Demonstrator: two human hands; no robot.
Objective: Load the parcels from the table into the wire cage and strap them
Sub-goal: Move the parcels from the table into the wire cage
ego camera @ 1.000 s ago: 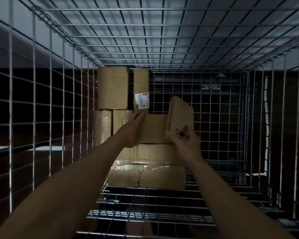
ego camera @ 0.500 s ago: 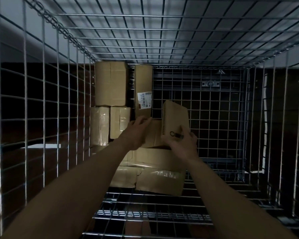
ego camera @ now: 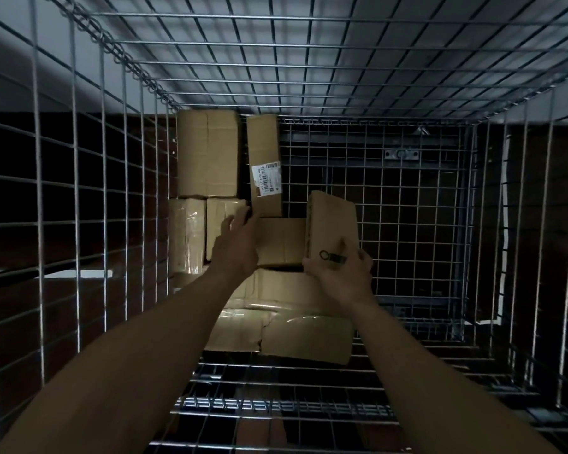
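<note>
Dim wire cage (ego camera: 341,46), perhaps dark panelling (ego camera: 10,204) beyond

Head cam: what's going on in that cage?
A person reaches both arms into the wire cage, loading parcels. The right grip holds a flat cardboard parcel upright beside the stack of boxes at the back left. The left grip is open, fingers at the foot of the tall labelled box in that stack. No strap is visible.

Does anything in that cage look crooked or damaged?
Yes. The flat parcel gripped by the right hand leans askew rather than square. The bottom front parcel looks crumpled, with a split in its front face.
</note>
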